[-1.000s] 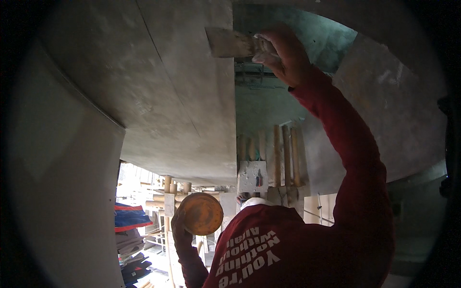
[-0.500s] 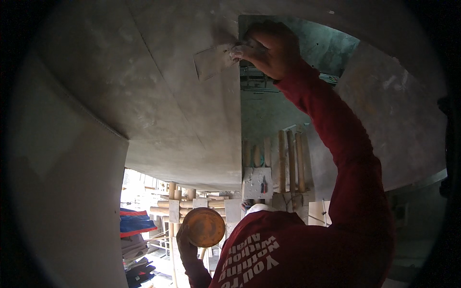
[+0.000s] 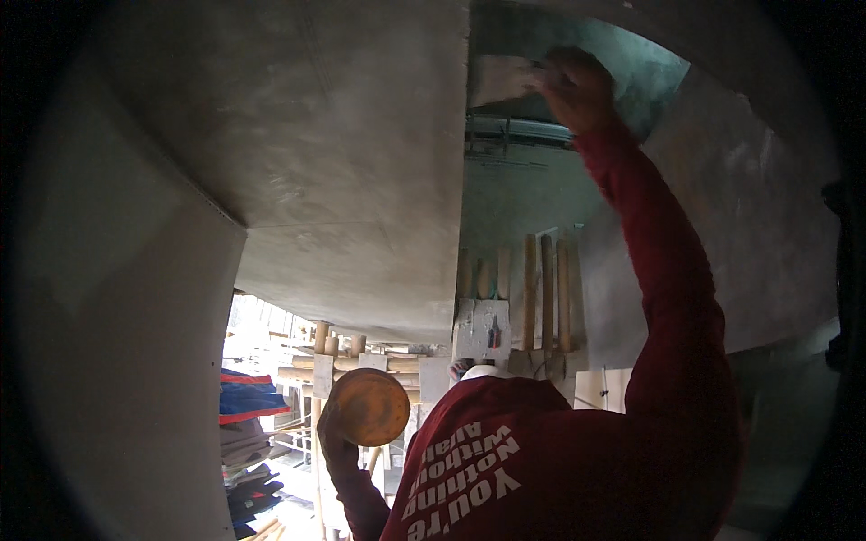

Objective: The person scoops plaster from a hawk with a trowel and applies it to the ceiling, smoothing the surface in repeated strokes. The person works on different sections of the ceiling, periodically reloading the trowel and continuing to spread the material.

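Note:
My right hand [image 3: 585, 95] is raised with the arm stretched out. It grips a flat, pale rectangular scraper blade [image 3: 503, 79] by one end. The blade stands in front of the recessed opening, beside the edge of a large grey plastered panel [image 3: 379, 171]. Low down, my left hand [image 3: 336, 442] holds a round orange tub [image 3: 372, 408] from its left side. The tub's circular, stained face shows; whatever it contains is hidden. Some fingers of the left hand are out of sight behind the tub.
Long wooden poles [image 3: 546, 293] stand beside a small grey board [image 3: 483, 329] bearing a red-and-black tool [image 3: 493, 334]. Blue-and-red bags [image 3: 253, 397] are piled at lower left. More poles [image 3: 347, 365] cross behind the tub. A pale panel [image 3: 135, 334] fills the left.
My right hand has moved right with the scraper blade, off the grey panel's surface and past its edge. The left hand and tub have shifted slightly up and left in the picture.

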Tool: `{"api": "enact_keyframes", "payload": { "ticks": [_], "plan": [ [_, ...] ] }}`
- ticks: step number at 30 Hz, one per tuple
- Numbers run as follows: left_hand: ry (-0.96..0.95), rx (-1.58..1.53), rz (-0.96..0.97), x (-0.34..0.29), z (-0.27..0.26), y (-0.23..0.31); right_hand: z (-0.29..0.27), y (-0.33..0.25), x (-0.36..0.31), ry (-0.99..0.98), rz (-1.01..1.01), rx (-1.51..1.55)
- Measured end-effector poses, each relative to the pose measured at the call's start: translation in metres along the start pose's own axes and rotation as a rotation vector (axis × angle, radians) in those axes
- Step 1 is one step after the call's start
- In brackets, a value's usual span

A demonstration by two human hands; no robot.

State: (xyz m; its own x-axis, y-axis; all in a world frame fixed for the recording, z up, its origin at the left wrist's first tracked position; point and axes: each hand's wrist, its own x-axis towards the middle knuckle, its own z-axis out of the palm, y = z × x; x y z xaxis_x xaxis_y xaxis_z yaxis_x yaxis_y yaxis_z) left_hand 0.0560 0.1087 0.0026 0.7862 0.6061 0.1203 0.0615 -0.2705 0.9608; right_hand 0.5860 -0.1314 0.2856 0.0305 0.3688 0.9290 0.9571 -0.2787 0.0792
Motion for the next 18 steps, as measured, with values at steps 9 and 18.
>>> {"api": "enact_keyframes", "payload": {
  "ticks": [9,18],
  "plan": [
    [0.001,-0.098,-0.056,0.019,0.014,0.011,0.056,0.011,0.025,-0.099,-0.089,0.039],
    [-0.053,0.225,0.025,0.003,-0.002,-0.009,0.014,0.008,-0.002,0.013,-0.161,-0.127]
  ]
}}
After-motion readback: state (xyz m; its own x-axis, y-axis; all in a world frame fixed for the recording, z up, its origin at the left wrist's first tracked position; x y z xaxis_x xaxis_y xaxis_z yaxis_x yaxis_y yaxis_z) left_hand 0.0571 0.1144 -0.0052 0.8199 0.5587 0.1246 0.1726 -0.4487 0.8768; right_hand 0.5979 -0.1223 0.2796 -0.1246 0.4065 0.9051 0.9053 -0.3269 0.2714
